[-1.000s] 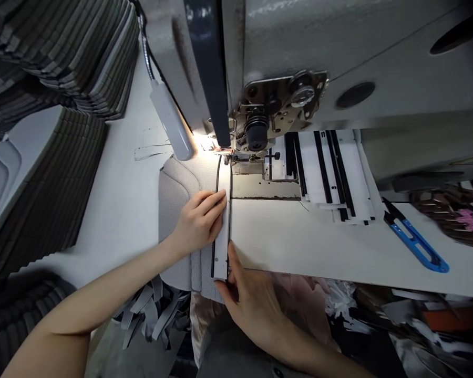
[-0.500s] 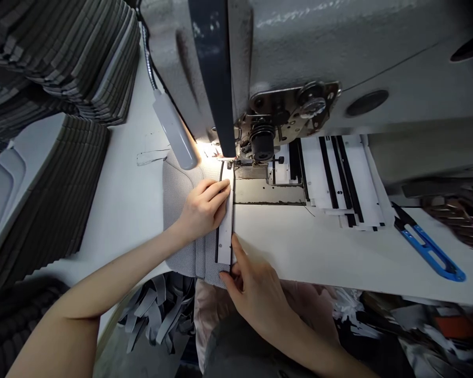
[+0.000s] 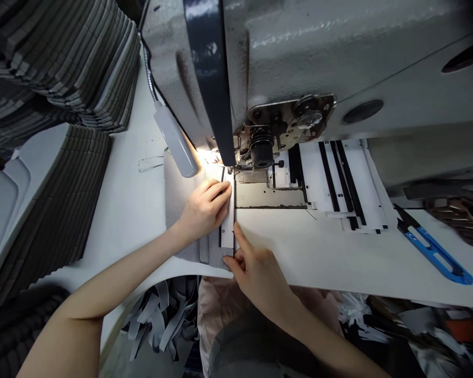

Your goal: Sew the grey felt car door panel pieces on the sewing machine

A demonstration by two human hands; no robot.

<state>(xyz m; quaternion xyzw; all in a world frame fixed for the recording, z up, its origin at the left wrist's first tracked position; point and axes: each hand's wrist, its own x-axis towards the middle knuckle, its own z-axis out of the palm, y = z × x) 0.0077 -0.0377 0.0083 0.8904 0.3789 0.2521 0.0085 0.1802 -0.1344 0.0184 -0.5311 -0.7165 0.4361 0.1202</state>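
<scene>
A grey fabric panel (image 3: 177,197) lies under the needle area of a sewing machine (image 3: 291,58), with a white strip (image 3: 227,233) along its right edge. My left hand (image 3: 205,207) rests on the strip and panel just in front of the needle, palm down, fingers bent and close together. At the panel's near right corner, my right hand (image 3: 262,275) has the edge between thumb and fingers, its index finger stretched along the strip's side. The strip's far end runs in below the machine head, where the presser foot is hard to make out.
A lit lamp (image 3: 176,139) hangs by the needle. Stacks of grey panels (image 3: 43,194) stand at left. White strips with black bands (image 3: 347,184) lie right of the needle, then blue thread snips (image 3: 435,249). Grey fabric scraps (image 3: 157,315) hang below the table edge.
The panel and strip have fed farther under the machine head, away from me. My right hand has moved slightly forward with the near edge; my left hand stays about where it was.
</scene>
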